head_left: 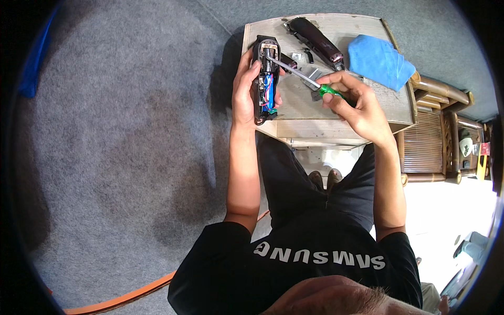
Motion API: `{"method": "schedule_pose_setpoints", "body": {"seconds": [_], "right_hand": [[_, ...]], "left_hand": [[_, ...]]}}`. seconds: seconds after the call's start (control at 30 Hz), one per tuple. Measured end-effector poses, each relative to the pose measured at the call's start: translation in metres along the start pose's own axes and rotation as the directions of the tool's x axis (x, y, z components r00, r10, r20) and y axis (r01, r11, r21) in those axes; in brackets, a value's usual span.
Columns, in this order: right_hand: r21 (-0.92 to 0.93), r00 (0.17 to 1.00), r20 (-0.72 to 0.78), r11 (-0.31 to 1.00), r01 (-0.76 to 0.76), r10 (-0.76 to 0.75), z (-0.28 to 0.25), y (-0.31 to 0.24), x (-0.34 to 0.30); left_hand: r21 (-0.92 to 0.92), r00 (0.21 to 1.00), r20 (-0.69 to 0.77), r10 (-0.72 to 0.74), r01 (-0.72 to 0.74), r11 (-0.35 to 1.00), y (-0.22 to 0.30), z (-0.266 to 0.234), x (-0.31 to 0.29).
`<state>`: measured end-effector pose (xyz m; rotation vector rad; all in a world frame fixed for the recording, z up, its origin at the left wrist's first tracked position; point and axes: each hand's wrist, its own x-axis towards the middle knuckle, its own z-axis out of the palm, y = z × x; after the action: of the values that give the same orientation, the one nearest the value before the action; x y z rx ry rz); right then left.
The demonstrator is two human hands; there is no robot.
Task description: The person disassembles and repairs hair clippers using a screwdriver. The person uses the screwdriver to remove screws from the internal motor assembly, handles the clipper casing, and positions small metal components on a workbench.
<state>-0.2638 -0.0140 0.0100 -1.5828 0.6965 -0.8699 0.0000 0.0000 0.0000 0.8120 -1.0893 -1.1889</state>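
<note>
Clipper (269, 84), oblong and opened, fills the left hand (243, 96); the right hand (362, 105) pinches a slim metal-shafted screwdriver (300, 75).

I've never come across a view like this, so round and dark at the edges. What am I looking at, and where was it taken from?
There's no machine here, just a person's own two bare hands. The single picture comes from a wide fisheye camera worn on their head, looking down, so straight edges bend toward the rim. The left hand holds an opened hair clipper with a blue part showing inside. The right hand holds a green-handled screwdriver, its tip at the clipper's open upper part. On the wooden table lie another dark clipper, small loose parts and a blue cloth.
</note>
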Motion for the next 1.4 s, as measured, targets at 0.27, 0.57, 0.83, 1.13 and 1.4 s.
{"method": "schedule_pose_setpoints", "body": {"seconds": [0.27,0.57,0.83,1.13,1.4], "right_hand": [[0.018,1.0,0.002,1.0,0.012,-0.012,0.001,0.001,0.001],[0.039,1.0,0.003,0.999,0.016,-0.016,0.001,0.001,0.0],[-0.03,0.998,-0.053,0.999,0.036,-0.037,0.007,0.006,-0.001],[-0.21,0.965,-0.228,0.975,0.079,-0.127,0.033,0.012,0.019],[-0.312,0.98,-0.076,0.938,0.151,-0.183,0.055,0.006,0.033]], "left_hand": [[0.0,1.0,0.019,0.002,-0.002,1.0,0.002,0.0,0.0],[-0.055,1.0,-0.031,0.001,-0.003,0.998,0.001,0.004,0.0],[-0.154,0.99,-0.13,-0.048,0.028,0.988,-0.007,-0.006,0.002],[-0.123,0.951,-0.294,-0.096,0.062,0.99,-0.005,0.004,0.009],[-0.222,0.899,-0.431,-0.077,-0.022,0.975,-0.008,0.016,0.007]]}}
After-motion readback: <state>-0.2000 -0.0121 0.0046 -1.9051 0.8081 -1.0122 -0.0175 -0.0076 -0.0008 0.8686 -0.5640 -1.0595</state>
